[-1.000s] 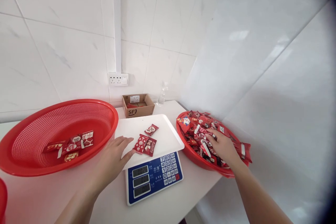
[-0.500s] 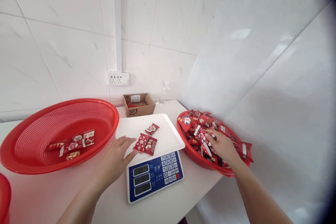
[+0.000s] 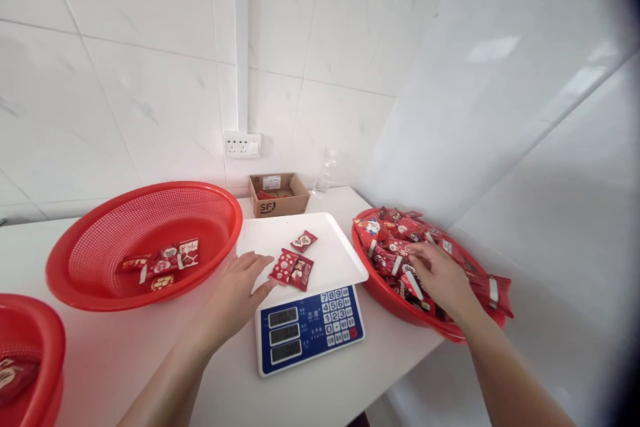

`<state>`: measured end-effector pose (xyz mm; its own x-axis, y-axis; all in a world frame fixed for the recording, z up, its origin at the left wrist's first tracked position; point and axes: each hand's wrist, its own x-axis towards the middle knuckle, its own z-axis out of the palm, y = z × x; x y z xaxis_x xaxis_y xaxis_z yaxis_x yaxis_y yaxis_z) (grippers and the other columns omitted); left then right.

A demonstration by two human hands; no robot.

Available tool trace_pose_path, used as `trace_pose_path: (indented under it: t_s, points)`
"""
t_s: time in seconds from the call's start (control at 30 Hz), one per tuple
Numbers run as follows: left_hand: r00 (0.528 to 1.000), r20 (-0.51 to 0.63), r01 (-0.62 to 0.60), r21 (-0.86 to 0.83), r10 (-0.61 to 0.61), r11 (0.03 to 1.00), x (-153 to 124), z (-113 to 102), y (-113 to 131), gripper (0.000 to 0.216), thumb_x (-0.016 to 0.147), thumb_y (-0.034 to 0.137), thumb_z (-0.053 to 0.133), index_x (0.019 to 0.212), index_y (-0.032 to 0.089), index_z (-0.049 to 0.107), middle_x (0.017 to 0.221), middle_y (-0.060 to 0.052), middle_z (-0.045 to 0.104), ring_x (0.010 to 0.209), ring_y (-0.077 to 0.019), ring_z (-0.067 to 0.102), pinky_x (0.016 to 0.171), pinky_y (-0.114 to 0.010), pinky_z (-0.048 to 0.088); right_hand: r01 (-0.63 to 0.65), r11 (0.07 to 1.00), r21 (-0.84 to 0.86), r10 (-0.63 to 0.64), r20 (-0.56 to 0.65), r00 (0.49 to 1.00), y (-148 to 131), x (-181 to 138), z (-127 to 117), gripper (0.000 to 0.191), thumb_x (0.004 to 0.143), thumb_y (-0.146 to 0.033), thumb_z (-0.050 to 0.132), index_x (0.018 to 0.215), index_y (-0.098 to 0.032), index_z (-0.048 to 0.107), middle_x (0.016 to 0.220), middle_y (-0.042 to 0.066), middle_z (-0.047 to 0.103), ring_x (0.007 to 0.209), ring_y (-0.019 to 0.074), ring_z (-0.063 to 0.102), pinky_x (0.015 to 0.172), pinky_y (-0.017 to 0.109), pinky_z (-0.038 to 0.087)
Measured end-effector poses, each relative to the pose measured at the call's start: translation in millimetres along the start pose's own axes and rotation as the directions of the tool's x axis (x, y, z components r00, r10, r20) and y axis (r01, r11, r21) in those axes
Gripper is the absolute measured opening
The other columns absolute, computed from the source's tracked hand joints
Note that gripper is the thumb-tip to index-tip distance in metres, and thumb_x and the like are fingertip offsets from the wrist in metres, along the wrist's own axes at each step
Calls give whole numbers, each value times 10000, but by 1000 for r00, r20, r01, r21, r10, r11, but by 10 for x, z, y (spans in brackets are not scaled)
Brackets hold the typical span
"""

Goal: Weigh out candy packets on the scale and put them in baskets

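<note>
My left hand hovers with fingers stretched and thumb apart at the left edge of the scale's white tray, holding nothing. Three small red snack packets lie on that tray, among them a dotted packet and a packet farther back. Below the tray, the blue scale panel has three displays and a keypad. My right hand reaches into a red basket heaped with packets. Its thumb and fingertips close at the end of a pinkish-red snack packet; the fingers partly hide the grip.
A large red perforated basket with several packets stands at the left. Another red basket is cut off at the lower left. A small cardboard box and a clear plastic bottle stand near the tiled wall, under a socket.
The view has shifted left, so things sit farther right. My right hand has moved from a white-ended packet to a pinkish-red one nearby. My left hand stays open by the tray.
</note>
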<state>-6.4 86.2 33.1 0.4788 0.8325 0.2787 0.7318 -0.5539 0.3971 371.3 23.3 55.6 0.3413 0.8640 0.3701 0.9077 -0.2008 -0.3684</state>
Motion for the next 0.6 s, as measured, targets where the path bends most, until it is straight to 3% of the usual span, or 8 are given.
trace_pose_path:
  t_s: [0.07, 0.13, 0.2, 0.3, 0.4, 0.6]
  points:
    - [1000, 9, -4, 12, 4, 1000, 10, 5, -2, 407, 906, 421, 409, 1227, 225, 564, 1227, -91, 607, 1162, -283, 527, 964, -434, 423, 30, 1000, -8, -28, 213, 977, -40, -43, -31, 300, 821, -318, 414, 989, -240, 650, 1054, 53, 685, 986, 225, 624, 846, 338, 483]
    - [1000, 18, -9, 23, 8, 1000, 17, 8, -4, 412, 909, 422, 402, 1237, 226, 557, 1233, -90, 605, 1168, -283, 524, 977, -441, 412, 80, 996, -39, -57, 405, 913, -57, -83, -31, 334, 801, -272, 443, 1060, -252, 653, 1097, 44, 680, 1001, 224, 623, 849, 335, 483]
    - [1000, 27, -15, 31, 14, 999, 20, 9, -5, 415, 910, 426, 397, 1239, 229, 555, 1236, -89, 604, 1170, -283, 523, 986, -449, 404, 141, 985, -103, -72, 496, 865, -46, -99, -1, 442, 762, -182, 454, 1165, -244, 624, 1189, 58, 641, 1069, 231, 594, 891, 346, 462]
    - [999, 32, -17, 38, 16, 999, 17, 5, -2, 417, 908, 432, 399, 1236, 229, 558, 1236, -89, 605, 1176, -284, 522, 992, -452, 401, 245, 952, -183, -109, 546, 831, 0, -66, 77, 565, 718, -79, 431, 1241, -228, 583, 1309, 66, 561, 1184, 237, 518, 962, 360, 407]
    - [1000, 29, -11, 49, 10, 999, 15, 1, 5, 412, 904, 430, 406, 1232, 235, 561, 1229, -85, 612, 1171, -278, 529, 983, -434, 413, 327, 912, -248, -142, 558, 818, 23, 3, 162, 550, 736, -95, 455, 1252, -245, 572, 1345, 61, 530, 1212, 258, 487, 969, 382, 387]
    - [999, 30, -13, 34, 12, 999, 19, 4, 5, 429, 907, 438, 399, 1245, 225, 555, 1241, -97, 604, 1181, -292, 518, 977, -460, 415, 308, 888, -342, -120, 474, 872, 1, 73, 293, 291, 832, -243, 446, 1045, -249, 644, 1061, 62, 662, 892, 224, 629, 731, 308, 436]
